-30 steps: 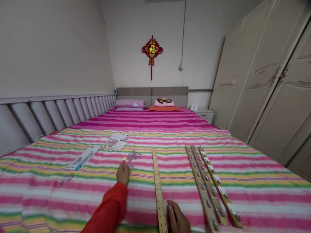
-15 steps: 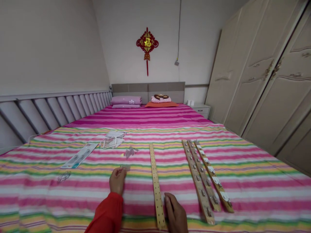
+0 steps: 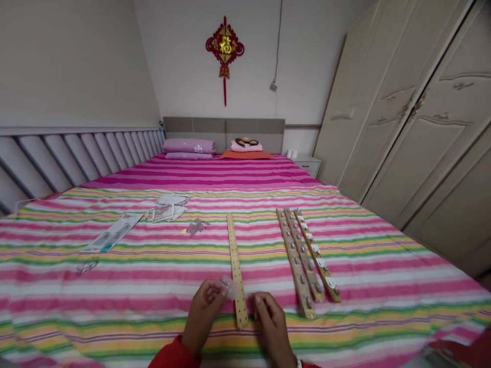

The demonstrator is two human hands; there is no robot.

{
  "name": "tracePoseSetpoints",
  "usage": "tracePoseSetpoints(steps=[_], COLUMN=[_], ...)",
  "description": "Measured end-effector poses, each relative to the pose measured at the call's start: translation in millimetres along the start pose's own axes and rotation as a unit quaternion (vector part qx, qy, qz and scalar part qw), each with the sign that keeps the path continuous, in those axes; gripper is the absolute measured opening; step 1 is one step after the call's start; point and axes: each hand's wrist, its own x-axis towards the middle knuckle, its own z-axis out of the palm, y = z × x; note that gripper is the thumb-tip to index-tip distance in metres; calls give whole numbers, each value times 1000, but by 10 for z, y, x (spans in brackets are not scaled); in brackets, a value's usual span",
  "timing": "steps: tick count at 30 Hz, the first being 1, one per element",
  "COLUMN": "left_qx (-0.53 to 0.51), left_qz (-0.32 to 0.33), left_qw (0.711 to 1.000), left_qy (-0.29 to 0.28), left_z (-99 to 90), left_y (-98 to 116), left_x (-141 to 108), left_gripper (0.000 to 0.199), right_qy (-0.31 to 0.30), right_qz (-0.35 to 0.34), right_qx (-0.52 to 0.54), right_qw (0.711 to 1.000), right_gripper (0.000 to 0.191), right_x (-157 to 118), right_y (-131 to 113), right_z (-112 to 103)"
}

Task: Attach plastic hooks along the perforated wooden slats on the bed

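My left hand (image 3: 205,309) pinches a small clear plastic packet (image 3: 227,287) between thumb and fingers, just left of a pale wooden strip with rows of small holes (image 3: 236,266). What is inside the packet is too small to make out. On the strip's other side, close to its near end, my right hand (image 3: 271,319) has its fingers loosely bent and apart, with nothing seen in them. More small clear packets (image 3: 197,227) lie beyond my left hand. To the right rest two wooden strips with metal pieces (image 3: 295,260) and one strip with white and metal pieces (image 3: 318,255).
A striped sheet (image 3: 153,286) covers the bed. Flattened packaging (image 3: 169,208), a long packet (image 3: 114,234) and a tangle of thin rings or wire (image 3: 87,266) lie at left. Pillows (image 3: 190,147) and a headboard (image 3: 195,125) stand at the far end; wardrobes (image 3: 402,128) line the right.
My left hand has come right and nearer with the packet, up to the holed strip. My right hand stays beside the strip. The whole view has shifted slightly.
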Motion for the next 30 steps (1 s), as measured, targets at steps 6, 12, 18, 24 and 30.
tracePoseSetpoints(steps=[6, 12, 18, 24, 30], left_qx=[-44, -60, -32, 11, -52], left_qz=[0, -21, -43, -39, -139], left_qw=[998, 996, 998, 997, 988], left_qy=[47, 62, 41, 60, 49], left_z=[293, 346, 231, 142, 213], left_y=[-99, -257, -247, -125, -248], left_x=[-261, -448, -498, -425, -450], left_gripper=[37, 42, 45, 50, 49], right_qy=[-49, -60, -66, -153, -206], right_qz=[44, 94, 94, 91, 100], right_qx=[59, 78, 93, 58, 51], right_qw=[996, 991, 989, 982, 972], right_gripper=[43, 44, 43, 28, 22], right_x=[-125, -149, -24, 166, 318], right_y=[-19, -103, -240, -400, -423], right_z=[107, 66, -45, -180, -186])
